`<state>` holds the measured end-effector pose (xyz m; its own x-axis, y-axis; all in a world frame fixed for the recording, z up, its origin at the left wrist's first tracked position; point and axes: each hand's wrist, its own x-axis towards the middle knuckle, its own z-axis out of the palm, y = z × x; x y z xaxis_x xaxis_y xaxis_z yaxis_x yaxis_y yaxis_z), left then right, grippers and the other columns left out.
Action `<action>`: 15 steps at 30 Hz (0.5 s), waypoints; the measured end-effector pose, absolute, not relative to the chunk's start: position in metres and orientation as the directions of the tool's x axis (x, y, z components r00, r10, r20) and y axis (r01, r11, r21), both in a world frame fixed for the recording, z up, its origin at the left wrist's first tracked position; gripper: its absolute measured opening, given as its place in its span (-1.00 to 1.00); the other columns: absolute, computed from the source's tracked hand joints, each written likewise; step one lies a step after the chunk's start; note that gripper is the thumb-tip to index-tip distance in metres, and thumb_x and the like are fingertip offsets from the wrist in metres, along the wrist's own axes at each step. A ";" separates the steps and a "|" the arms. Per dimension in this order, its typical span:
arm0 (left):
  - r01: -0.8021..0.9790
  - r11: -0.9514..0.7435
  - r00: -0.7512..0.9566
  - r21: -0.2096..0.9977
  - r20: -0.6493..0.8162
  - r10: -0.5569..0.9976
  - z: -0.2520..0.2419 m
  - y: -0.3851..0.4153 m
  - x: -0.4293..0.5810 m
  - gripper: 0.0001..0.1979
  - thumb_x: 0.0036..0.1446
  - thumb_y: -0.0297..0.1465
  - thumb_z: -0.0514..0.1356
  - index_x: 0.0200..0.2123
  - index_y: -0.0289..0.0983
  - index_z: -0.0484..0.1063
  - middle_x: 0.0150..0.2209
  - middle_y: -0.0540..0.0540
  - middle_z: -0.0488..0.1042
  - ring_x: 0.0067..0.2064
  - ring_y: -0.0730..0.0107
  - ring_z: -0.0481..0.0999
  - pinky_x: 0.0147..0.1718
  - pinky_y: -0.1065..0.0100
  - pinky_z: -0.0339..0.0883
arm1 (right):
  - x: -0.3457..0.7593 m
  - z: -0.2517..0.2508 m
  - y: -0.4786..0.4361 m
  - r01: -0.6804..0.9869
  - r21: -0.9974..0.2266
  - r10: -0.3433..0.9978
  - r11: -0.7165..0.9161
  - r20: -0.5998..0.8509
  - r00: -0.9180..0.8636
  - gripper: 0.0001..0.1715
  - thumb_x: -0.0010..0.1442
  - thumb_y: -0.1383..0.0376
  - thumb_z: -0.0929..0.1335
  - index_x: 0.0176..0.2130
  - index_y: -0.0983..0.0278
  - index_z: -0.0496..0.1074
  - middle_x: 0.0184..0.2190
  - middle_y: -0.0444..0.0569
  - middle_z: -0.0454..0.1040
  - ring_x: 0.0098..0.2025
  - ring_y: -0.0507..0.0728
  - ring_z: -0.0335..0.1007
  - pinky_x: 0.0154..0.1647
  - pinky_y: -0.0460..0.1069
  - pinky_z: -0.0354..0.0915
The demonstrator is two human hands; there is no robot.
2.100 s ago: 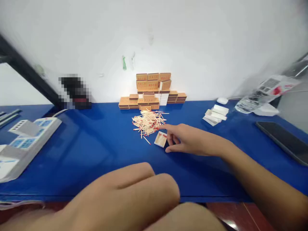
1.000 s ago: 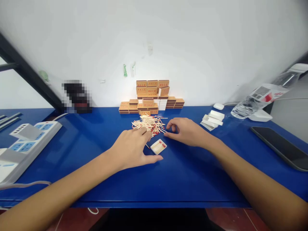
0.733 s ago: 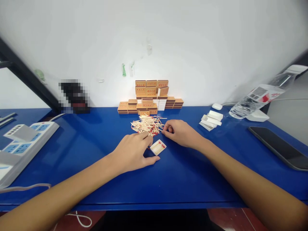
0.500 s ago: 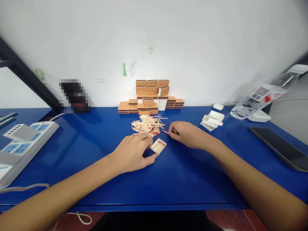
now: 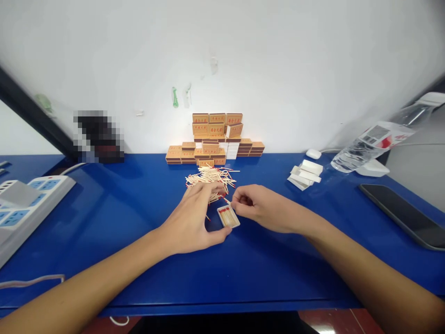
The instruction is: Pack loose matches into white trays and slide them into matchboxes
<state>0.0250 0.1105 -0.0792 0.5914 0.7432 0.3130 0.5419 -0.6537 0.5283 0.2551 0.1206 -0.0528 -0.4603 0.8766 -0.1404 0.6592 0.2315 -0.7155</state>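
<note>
A small open matchbox tray (image 5: 228,216) with red-tipped matches in it lies on the blue table (image 5: 139,204). My left hand (image 5: 193,221) curls round the tray's left side, thumb at its near end and fingers over its far end. My right hand (image 5: 259,207) hovers at the tray's right edge with thumb and forefinger pinched together; a match seems to be between them. A loose heap of matches (image 5: 210,178) lies just behind both hands. Stacked brown matchboxes (image 5: 214,139) stand against the white wall.
A white power strip (image 5: 24,204) sits at the left edge with a cable below it. Several white box sleeves (image 5: 305,174), a white earbud case (image 5: 313,154), a lying water bottle (image 5: 371,144) and a dark phone (image 5: 403,214) are on the right.
My left hand came up from near the camera to the tray and closed round it, turning it and drawing it nearer. My right hand left the heap and moved down to the tray, fingers pinched.
</note>
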 end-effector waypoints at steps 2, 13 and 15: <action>0.538 -0.638 0.594 0.552 0.289 0.751 -0.083 0.111 0.027 -0.05 0.06 -0.20 0.43 0.39 -0.19 0.01 0.30 -0.24 0.38 0.39 -0.05 0.22 0.34 -0.09 0.10 | 0.249 -0.054 0.116 0.680 -0.710 0.901 0.183 -0.157 -0.405 -0.79 0.26 0.20 0.32 -0.39 0.23 0.39 -0.49 -0.16 0.43 -0.47 0.03 0.23 -0.48 -0.04 0.12; 0.583 -0.611 0.574 0.536 0.260 0.776 -0.092 0.120 0.029 0.15 -0.09 0.09 0.51 0.43 -0.10 0.03 0.04 -0.15 0.57 0.17 -0.08 0.42 0.22 -0.09 0.14 | 0.236 -0.058 0.105 0.768 -0.613 0.933 0.186 -0.136 -0.334 -0.82 0.24 0.22 0.36 -0.39 0.22 0.43 -0.47 -0.13 0.49 -0.47 0.05 0.27 -0.47 -0.03 0.11; 0.577 -0.613 0.582 0.540 0.255 0.772 -0.092 0.122 0.028 0.19 -0.15 0.12 0.52 0.43 -0.08 0.03 0.11 -0.18 0.54 0.21 -0.12 0.38 0.23 -0.10 0.12 | 0.236 -0.060 0.105 0.774 -0.594 0.922 0.217 -0.136 -0.362 -0.82 0.23 0.24 0.37 -0.40 0.22 0.39 -0.46 -0.14 0.49 -0.47 0.04 0.26 -0.46 -0.03 0.10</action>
